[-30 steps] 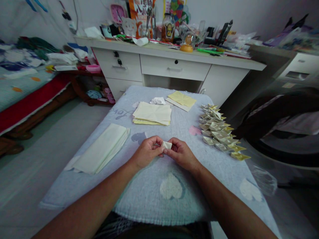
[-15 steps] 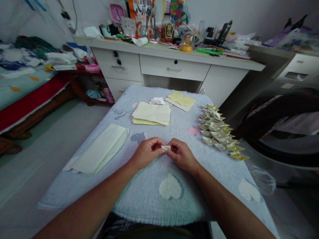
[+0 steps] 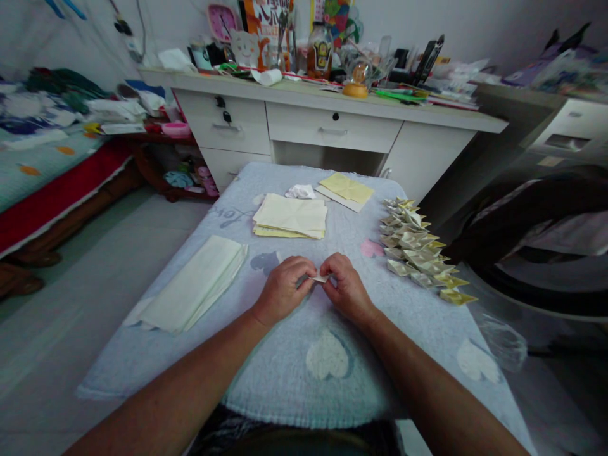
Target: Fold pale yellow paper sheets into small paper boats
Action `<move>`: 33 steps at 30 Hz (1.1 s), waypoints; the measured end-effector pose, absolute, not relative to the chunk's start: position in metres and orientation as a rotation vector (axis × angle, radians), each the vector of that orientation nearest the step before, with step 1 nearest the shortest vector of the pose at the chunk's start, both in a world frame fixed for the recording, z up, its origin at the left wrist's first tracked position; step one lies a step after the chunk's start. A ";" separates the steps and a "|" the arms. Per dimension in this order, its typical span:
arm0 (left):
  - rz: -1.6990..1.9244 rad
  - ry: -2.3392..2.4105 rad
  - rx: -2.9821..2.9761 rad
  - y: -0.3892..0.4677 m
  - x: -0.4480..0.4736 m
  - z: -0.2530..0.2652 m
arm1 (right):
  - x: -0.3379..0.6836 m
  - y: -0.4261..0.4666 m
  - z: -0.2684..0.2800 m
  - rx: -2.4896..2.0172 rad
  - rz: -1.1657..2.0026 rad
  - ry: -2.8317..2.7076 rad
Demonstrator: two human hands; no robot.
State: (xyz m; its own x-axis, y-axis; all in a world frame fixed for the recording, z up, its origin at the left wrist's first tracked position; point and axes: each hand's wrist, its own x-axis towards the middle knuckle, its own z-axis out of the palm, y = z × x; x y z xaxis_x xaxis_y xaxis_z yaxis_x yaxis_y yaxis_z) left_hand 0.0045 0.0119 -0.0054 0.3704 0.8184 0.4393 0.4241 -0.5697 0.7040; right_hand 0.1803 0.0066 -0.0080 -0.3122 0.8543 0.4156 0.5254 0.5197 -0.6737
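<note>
My L hand [image 3: 285, 288] & R hand [image 3: 346, 285] pinch 1 small paper [image 3: 321, 278] btwn them, mostly hidden, folds hard to make out. Paper stack [image 3: 291, 215] just beyond my grip; folded pieces [image 3: 418, 250] off to R, overlapping, exact no. unclear.

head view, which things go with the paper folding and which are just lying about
Likely with the folding:
- small paper, in left hand and right hand
- paper stack
- yellow sheet
- folded pieces
- pale bundle, perhaps

Apparently just lying about:
- clock
- jar
- pink bowl
</note>
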 end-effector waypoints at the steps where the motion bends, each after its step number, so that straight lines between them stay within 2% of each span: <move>1: 1.091 1.092 2.215 0.013 0.005 -0.006 | 0.180 0.008 -0.009 -1.145 0.496 -2.018; 5: 0.931 1.162 2.401 0.017 0.004 -0.011 | 0.182 0.009 -0.014 -1.212 0.418 -2.159; 13: 0.693 1.191 2.547 0.009 -0.003 -0.009 | 0.189 0.005 -0.013 -1.181 0.475 -2.323; 33: 0.645 1.138 2.665 0.005 -0.004 -0.012 | 0.190 0.005 -0.013 -1.242 0.485 -2.299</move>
State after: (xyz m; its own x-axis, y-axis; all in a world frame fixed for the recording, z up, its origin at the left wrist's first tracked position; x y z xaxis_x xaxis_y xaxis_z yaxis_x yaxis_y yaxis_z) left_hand -0.0039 0.0054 -0.0117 0.6147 0.7205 0.3210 0.6458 -0.6934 0.3197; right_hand 0.1905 0.0048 -0.0132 -0.4739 0.8468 0.2416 0.6770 0.5258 -0.5150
